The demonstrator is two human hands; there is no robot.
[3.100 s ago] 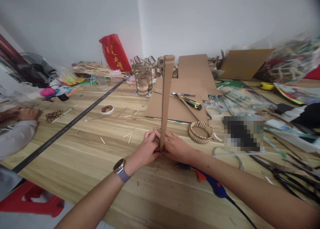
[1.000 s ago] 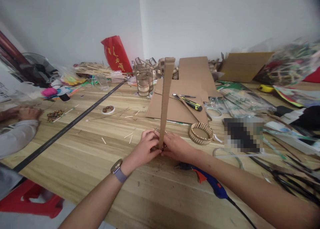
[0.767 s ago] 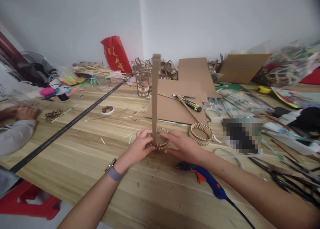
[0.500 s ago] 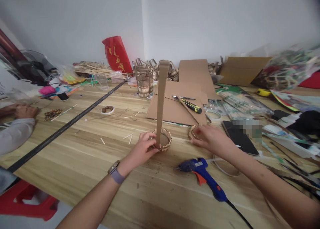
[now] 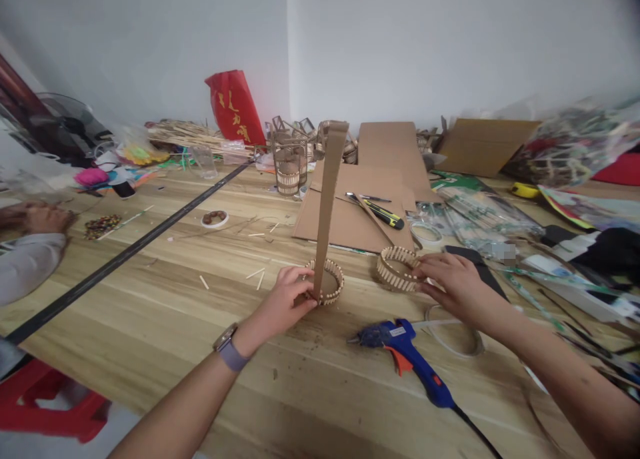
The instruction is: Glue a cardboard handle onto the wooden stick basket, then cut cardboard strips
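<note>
My left hand (image 5: 290, 293) pinches the near left side of a small round basket (image 5: 336, 291) made of short pale sticks. A tall cardboard strip (image 5: 327, 205) rises from that side, leaning slightly right, and its lower end is at my fingertips. To the right is a second round basket (image 5: 390, 277) of the same make, without an upright strip. My right hand (image 5: 453, 287) has its thumb and fingers closed at this basket's right rim. A blue glue gun (image 5: 400, 339) with an orange trigger lies on the table in front of my hands.
Cardboard sheets (image 5: 345, 219) bear a yellow-black utility knife (image 5: 383, 213). Finished-looking baskets (image 5: 288, 179) stand behind. A dish of brown beads (image 5: 215, 219) sits at left. Another person's hand (image 5: 47, 219) is at far left. A tape roll (image 5: 426, 232) and plastic packets (image 5: 485, 212) lie right.
My right hand has shifted right, from over the second basket to its right rim, so more of that basket shows. My left hand stays at the first basket; the strip's top leans further right.
</note>
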